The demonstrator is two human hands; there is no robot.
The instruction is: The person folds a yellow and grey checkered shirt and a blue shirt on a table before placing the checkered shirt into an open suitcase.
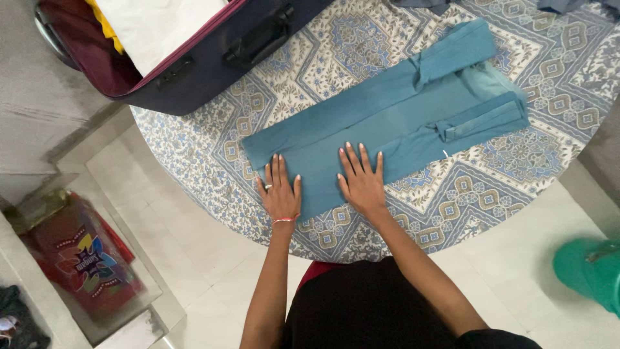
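A teal garment (400,116) lies folded lengthwise on a patterned blue and cream bedsheet (452,200). My left hand (280,189) rests flat on the garment's near left end, fingers apart, with a ring on one finger and a red band at the wrist. Beside it, my right hand (361,179) presses flat on the same end, fingers spread. Neither hand grips anything. The garment's sleeves are folded in toward its far right end.
An open dark blue suitcase (213,58) with a maroon lining holds white and yellow cloth at the upper left. A glass shelf with a red packet (84,258) is at the lower left. A green object (591,268) is at the right edge. White tiled floor lies below.
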